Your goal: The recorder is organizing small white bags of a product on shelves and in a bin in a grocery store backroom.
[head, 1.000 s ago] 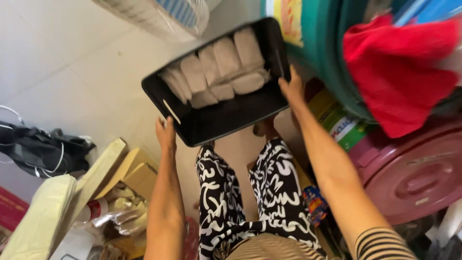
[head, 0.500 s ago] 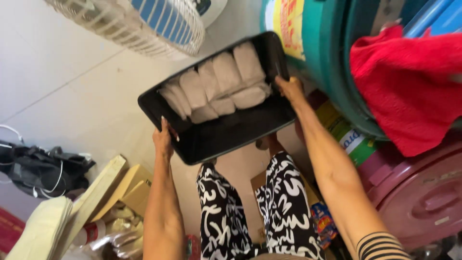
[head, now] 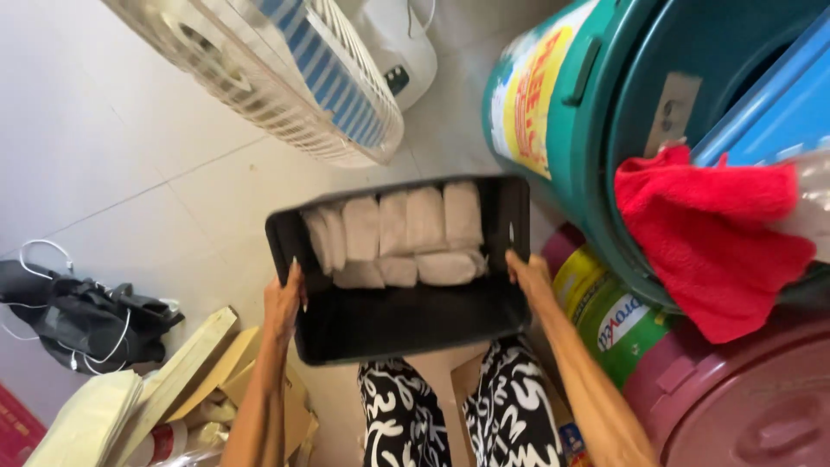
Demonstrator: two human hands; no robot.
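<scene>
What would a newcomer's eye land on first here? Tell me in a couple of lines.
First, the black tray at centre, held by its short ends between the left hand and the right hand, with pale packets packed along its far side. Next, the red cloth draped over the rim of the teal bin at right, and the white fan lying on the floor at top left.

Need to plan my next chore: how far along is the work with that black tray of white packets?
Done: white packets fill the tray's far half. In hand: left hand and right hand hold the black tray by its sides above the floor. Left: the near half is bare; the tray isn't set down.
</scene>
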